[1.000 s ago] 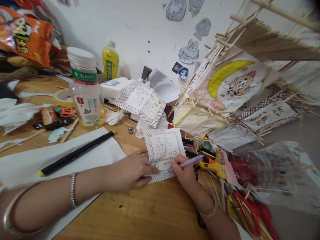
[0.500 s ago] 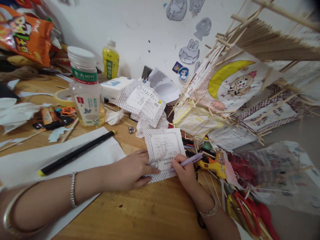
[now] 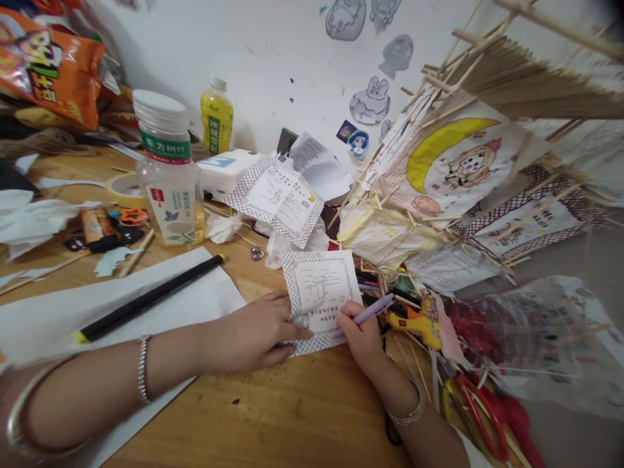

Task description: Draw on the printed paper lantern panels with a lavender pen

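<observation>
A small sheet of paper (image 3: 322, 279) with a cross-hatched border, line drawings and handwriting lies on the wooden table. My left hand (image 3: 253, 333) rests on its left side, fingers stretched out and pressing the sheet flat. At the lower right of the sheet, my right hand (image 3: 359, 331) grips a light purple pen (image 3: 374, 308), its tip down near the written lines. My fingers partly hide the tip. Behind the sheet lies a second drawn paper (image 3: 280, 201) with a similar border. A black marker (image 3: 151, 299) with yellow ends lies on white paper (image 3: 34, 318) beside my left arm.
A plastic bottle (image 3: 170, 175) and a yellow drink bottle (image 3: 216, 120) stand at the back left. A stick-framed structure with painted panels (image 3: 453, 156) fills the right. Below it lie a yellow glue gun (image 3: 414, 323), red-handled scissors (image 3: 480, 416) and a clear plastic bag (image 3: 550, 344).
The purple pen has tilted slightly and shifted a little left with my right fingers. My left hand and the paper stay in place.
</observation>
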`<state>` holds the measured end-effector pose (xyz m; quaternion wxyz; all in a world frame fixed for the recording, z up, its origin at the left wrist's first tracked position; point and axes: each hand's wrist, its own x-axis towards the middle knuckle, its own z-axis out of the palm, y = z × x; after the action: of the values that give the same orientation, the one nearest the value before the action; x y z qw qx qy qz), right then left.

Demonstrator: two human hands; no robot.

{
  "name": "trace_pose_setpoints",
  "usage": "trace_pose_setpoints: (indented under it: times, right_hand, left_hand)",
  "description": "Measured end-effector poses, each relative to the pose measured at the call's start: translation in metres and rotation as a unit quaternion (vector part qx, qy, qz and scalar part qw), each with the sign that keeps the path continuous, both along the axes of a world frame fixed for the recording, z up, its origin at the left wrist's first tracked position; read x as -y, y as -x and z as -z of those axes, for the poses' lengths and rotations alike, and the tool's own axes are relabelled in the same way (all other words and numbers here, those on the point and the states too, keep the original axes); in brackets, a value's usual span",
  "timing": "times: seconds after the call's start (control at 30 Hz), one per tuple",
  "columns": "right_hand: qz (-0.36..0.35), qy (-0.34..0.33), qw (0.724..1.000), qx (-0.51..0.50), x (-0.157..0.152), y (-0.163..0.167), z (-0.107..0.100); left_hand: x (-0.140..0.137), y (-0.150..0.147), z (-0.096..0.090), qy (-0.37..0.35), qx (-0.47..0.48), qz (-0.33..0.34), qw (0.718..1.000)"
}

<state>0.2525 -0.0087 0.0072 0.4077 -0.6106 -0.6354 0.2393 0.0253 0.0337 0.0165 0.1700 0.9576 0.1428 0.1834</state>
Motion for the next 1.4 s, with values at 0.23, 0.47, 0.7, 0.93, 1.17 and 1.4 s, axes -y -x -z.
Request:
trace_pose_setpoints:
  times: [0.23, 0.47, 0.7, 0.93, 1.17, 1.4]
  right_hand:
    - [-0.006, 0.002, 1.0, -0.007, 0.0, -0.001, -0.001]
    - [-0.004, 0.01, 1.0, -0.001, 0.0, -0.002, -0.001]
    - [0.005, 0.028, 0.999, -0.041, 0.0, -0.001, -0.003]
    - [-0.013, 0.044, 0.984, -0.172, 0.003, -0.004, -0.001]
    - [-0.095, 0.043, 0.994, -0.036, 0.006, -0.003, -0.003]
    - [-0.155, 0.025, 0.987, 0.021, 0.006, -0.001, -0.005]
  left_hand:
    - [0.0, -0.001, 0.0, 0.004, -0.016, 0.0, 1.0]
    - [0.0, -0.001, -0.003, 0.002, -0.021, -0.001, 1.0]
    - [0.0, 0.0, 0.0, -0.001, -0.009, 0.003, 1.0]
    - [-0.006, 0.003, 0.001, -0.007, 0.026, 0.018, 0.999]
    - [-0.012, 0.006, 0.001, -0.018, 0.045, 0.047, 0.998]
    - [-0.013, 0.006, 0.003, -0.023, 0.063, 0.054, 0.996]
